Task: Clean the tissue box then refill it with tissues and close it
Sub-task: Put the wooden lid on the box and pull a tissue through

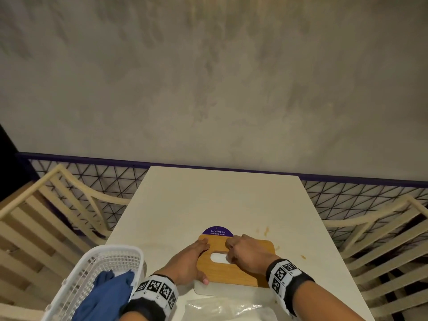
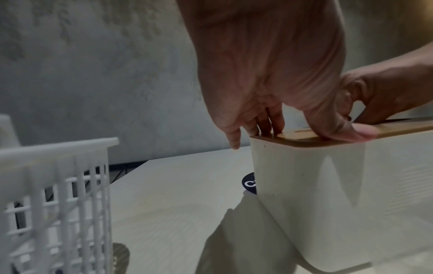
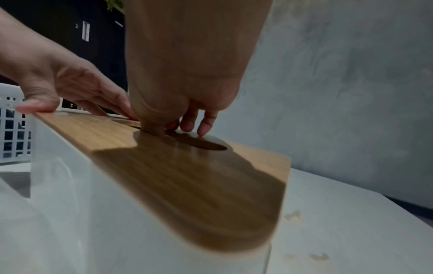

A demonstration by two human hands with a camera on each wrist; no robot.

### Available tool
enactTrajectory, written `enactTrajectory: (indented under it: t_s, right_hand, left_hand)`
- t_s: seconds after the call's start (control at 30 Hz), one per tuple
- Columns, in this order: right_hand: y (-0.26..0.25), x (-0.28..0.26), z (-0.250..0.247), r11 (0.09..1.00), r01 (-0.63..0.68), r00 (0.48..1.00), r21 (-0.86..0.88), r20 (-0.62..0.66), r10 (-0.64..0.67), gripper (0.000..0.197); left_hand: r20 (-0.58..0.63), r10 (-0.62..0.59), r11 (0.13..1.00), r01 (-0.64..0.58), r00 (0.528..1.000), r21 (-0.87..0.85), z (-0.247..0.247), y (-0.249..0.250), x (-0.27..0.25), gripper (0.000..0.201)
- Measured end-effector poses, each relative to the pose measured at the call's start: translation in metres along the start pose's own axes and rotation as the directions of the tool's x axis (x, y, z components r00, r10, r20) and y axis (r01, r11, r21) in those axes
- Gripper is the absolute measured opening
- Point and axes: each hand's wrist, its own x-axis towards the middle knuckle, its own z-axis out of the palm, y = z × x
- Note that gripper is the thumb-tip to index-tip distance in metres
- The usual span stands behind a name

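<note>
1. The white rectangular plastic tissue box point(image 1: 203, 287) sits on the pale tabletop point(image 1: 208, 200), close to the near edge, its flat bamboo lid point(image 1: 240, 271) with an oval slot on top. The left hand point(image 1: 185, 262) pinches the lid's left end, thumb on the near corner, fingers on the far edge.
2. The right hand point(image 1: 249, 256) has its thumb hooked down into the slot, other fingers curled above the wood. Pull unevenly here and I'd expect the lid to jam on one side.
3. A sudden release could jerk the box toward the white plastic lattice basket point(image 1: 97, 272) holding a blue cloth point(image 1: 108, 295) (just left of it).
4. A clear plastic packet point(image 1: 229, 309) lies right in front; a dragged box could shove it off the table.
5. Orange stains point(image 1: 266, 230) dot the tabletop nearby. A lid set down there picks up dirt.
</note>
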Motion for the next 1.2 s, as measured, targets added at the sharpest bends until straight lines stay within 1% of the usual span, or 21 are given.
enactTrajectory:
  t_s: [0.1, 0.3, 0.47, 0.53, 0.63, 0.73, 0.83, 0.93, 1.0, 1.07, 1.17, 1.2]
  right_hand:
    - [0.002, 0.0, 0.0, 1.0, 0.009, 1.0, 0.017, 0.005, -0.009, 0.017]
    - [0.005, 0.002, -0.01, 0.997, 0.077, 0.993, 0.008, 0.086, -0.077, 0.016]
    - [0.008, 0.002, -0.015, 0.98, 0.189, 0.975, -0.056, 0.129, -0.18, 0.011]
    - [0.009, 0.001, -0.017, 0.974, 0.218, 0.971, -0.064, 0.113, -0.21, 0.012]
    - [0.011, -0.001, -0.016, 0.977, 0.215, 0.975, -0.003, 0.048, -0.215, 0.017]
    - [0.01, -0.001, -0.014, 0.983, 0.173, 0.984, 0.053, 0.034, -0.175, 0.017]
    - [0.009, -0.001, -0.013, 0.983, 0.146, 0.987, 0.109, 0.052, -0.153, 0.013]
    - [0.012, 0.0, -0.01, 0.987, 0.123, 0.987, 0.106, 0.088, -0.132, 0.026]
    - [0.016, 0.0, -0.009, 0.989, 0.113, 0.99, 0.1, 0.074, -0.121, 0.028]
    - [0.017, 0.001, -0.004, 0.989, 0.127, 0.99, 0.069, 0.059, -0.131, 0.024]
    - [0.014, 0.002, 0.002, 0.99, 0.116, 0.993, 0.082, 0.017, -0.117, 0.01]
    - [0.013, 0.003, 0.004, 0.991, 0.11, 0.994, 0.081, 0.014, -0.111, 0.01]
  left_hand:
    - [-0.006, 0.001, 1.0, -0.001, 1.0, -0.016, 0.0, 0.0, 0.0, 0.1]
    - [-0.009, 0.0, 1.0, 0.0, 1.0, -0.007, 0.001, 0.0, 0.0, 0.1]
    - [0.002, -0.012, 1.0, 0.012, 1.0, -0.006, -0.001, 0.001, 0.001, 0.1]
    - [0.008, -0.014, 1.0, 0.014, 1.0, 0.0, -0.001, 0.001, 0.002, 0.1]
    - [0.009, -0.01, 1.0, 0.01, 1.0, -0.007, -0.002, 0.0, 0.002, 0.101]
    - [0.008, -0.012, 1.0, 0.012, 1.0, -0.024, -0.002, -0.001, 0.002, 0.101]
    - [0.004, -0.012, 0.999, 0.012, 1.0, -0.05, -0.001, -0.002, 0.002, 0.102]
    - [0.002, -0.005, 0.999, 0.006, 1.0, -0.049, -0.001, -0.001, 0.002, 0.101]
    - [-0.002, -0.007, 0.999, 0.007, 1.0, -0.051, 0.0, 0.0, 0.002, 0.101]
    - [-0.009, -0.009, 0.999, 0.009, 1.0, -0.053, 0.001, 0.0, 0.0, 0.101]
    - [-0.019, -0.009, 0.998, 0.008, 1.0, -0.055, 0.002, 0.001, -0.001, 0.102]
    - [-0.021, -0.009, 0.999, 0.007, 1.0, -0.054, 0.002, 0.001, -0.001, 0.102]
